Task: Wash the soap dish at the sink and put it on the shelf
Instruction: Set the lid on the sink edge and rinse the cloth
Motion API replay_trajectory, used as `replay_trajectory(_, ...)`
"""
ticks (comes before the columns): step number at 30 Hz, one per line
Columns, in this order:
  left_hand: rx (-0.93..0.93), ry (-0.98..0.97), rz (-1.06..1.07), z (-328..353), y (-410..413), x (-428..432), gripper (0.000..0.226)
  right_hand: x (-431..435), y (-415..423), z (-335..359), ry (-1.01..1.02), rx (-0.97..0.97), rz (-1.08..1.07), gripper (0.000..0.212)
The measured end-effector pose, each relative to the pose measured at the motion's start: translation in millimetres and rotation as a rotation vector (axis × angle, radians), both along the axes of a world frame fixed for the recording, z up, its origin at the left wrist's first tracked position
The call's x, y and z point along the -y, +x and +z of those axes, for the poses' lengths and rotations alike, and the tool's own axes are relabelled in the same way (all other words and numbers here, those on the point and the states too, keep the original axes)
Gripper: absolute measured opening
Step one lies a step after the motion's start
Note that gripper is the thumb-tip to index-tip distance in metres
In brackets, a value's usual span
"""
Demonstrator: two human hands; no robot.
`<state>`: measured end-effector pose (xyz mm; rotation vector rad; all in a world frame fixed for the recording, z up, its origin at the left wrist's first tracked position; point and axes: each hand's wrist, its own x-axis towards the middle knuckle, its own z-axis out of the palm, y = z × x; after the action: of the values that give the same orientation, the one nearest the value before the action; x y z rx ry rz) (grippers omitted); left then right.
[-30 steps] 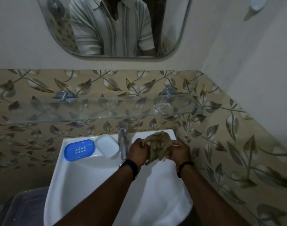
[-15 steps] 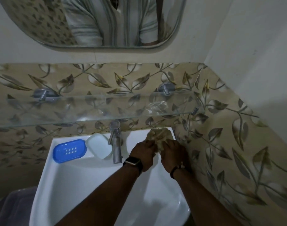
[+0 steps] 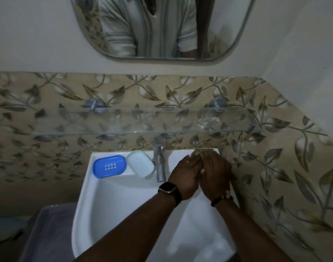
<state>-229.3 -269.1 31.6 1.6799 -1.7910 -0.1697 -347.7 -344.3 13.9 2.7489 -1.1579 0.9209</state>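
Note:
The blue soap dish [image 3: 110, 166], with drain holes in its middle, lies on the back left ledge of the white sink [image 3: 109, 201]. Beside it, touching the tap [image 3: 160, 161], rests a pale white rounded piece [image 3: 141, 166]; soap or lid, I cannot tell. My left hand [image 3: 186, 176] and my right hand [image 3: 214, 174] lie side by side on the sink's back right corner, over a beige cloth [image 3: 197, 151]. Only the cloth's edge shows past my fingertips. The glass shelf [image 3: 124, 127] runs along the wall above the sink.
A crumpled clear wrapper [image 3: 209, 122] lies on the right part of the shelf. A mirror [image 3: 161, 25] hangs above. The tiled side wall [image 3: 275, 167] stands close on the right. A translucent bin [image 3: 48, 233] sits left of the sink, below it.
Both hands carried the cloth from above the basin down onto the sink's back right corner and now cover most of it. The camera shifted, so the view sits lower.

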Motion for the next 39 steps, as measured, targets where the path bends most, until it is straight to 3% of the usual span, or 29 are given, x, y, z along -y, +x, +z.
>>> replay_trajectory(5,-0.062,-0.233,0.165,19,45,-57,0.043,-45,60,36,-0.199,0.159,0.143,0.048)
replay_trajectory(9,-0.019,-0.292,0.436,15,99,-112,0.045,-83,109,41,-0.231,0.103,0.339,0.046)
replay_trajectory(14,0.077,-0.106,0.527,-3,140,-169,0.047,-126,155,26,-0.147,-0.104,0.434,0.040)
replay_trajectory(19,0.194,0.286,0.380,-32,156,-197,0.048,-143,171,4,0.078,-0.504,0.252,0.037)
replay_trajectory(24,0.210,0.371,0.324,-53,161,-206,0.046,-138,175,-7,0.084,-0.652,0.159,0.031)
replay_trajectory(31,-0.011,0.319,0.396,-65,147,-206,0.044,-134,177,-14,0.093,-0.658,0.153,0.025)
replay_trajectory(35,-0.437,0.244,0.586,-60,144,-202,0.041,-147,169,-16,0.172,-0.527,0.162,0.014)
replay_trajectory(37,-0.660,0.280,0.644,-56,144,-201,0.052,-157,161,-18,0.238,-0.395,0.165,0.012)
replay_trajectory(39,-0.758,0.322,0.624,-53,145,-201,0.065,-169,152,-20,0.327,-0.243,0.171,0.014)
